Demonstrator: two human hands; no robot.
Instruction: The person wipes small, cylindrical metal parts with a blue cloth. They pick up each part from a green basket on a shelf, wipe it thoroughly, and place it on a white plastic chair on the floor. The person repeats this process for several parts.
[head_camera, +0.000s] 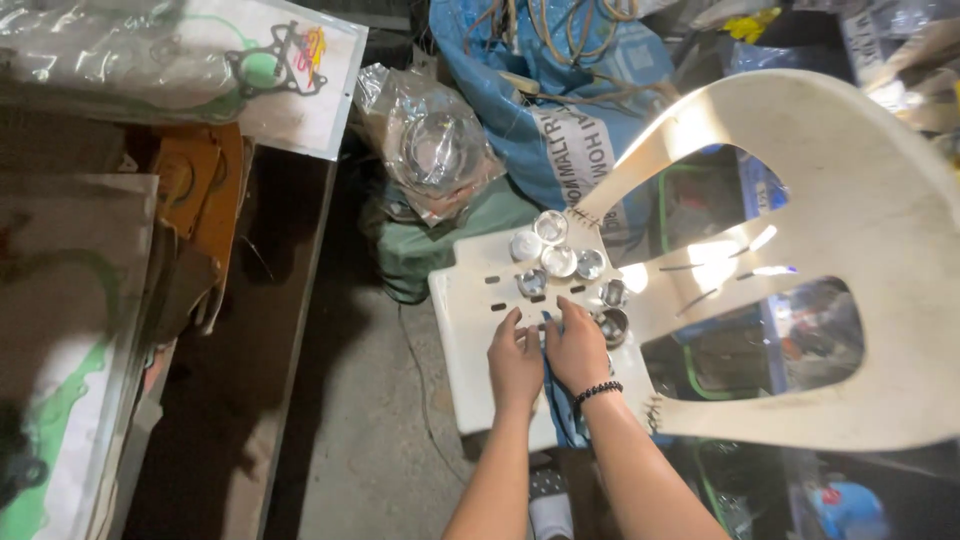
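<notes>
Two hands met at the middle of a white plastic chair (470, 330) lying tipped over, its seat serving as the surface. The left hand (514, 362) and the right hand (577, 350) pressed close together, fingers curled around a blue cloth (566, 410) that hung down between the wrists. Both grips looked pressed onto the cloth, though whatever was wrapped inside it stayed hidden by the fingers, so I could not tell if a part sat in there. A dark bead bracelet (598, 391) circled the right wrist.

Just beyond the fingertips, a cluster of shiny metal pistons (559, 260) stood on the seat, some open end up; glare washed out their details, and their exact count was hard to settle. One darker piston (612, 324) sat just beside the right hand.

The chair's back (860, 200) swept across the right of the view, its cut-outs showing only dim clutter beneath. Behind the seat, a crinkled clear bag (432, 150) held round metal parts, blurred by the plastic. A blue sack (560, 110) with cords on top lay further back, cut off by the upper edge. At the left, gasket sheets in packaging (190, 60) lay on a dark shelf, partly out of frame. The concrete floor (370, 420) below was in shadow.
</notes>
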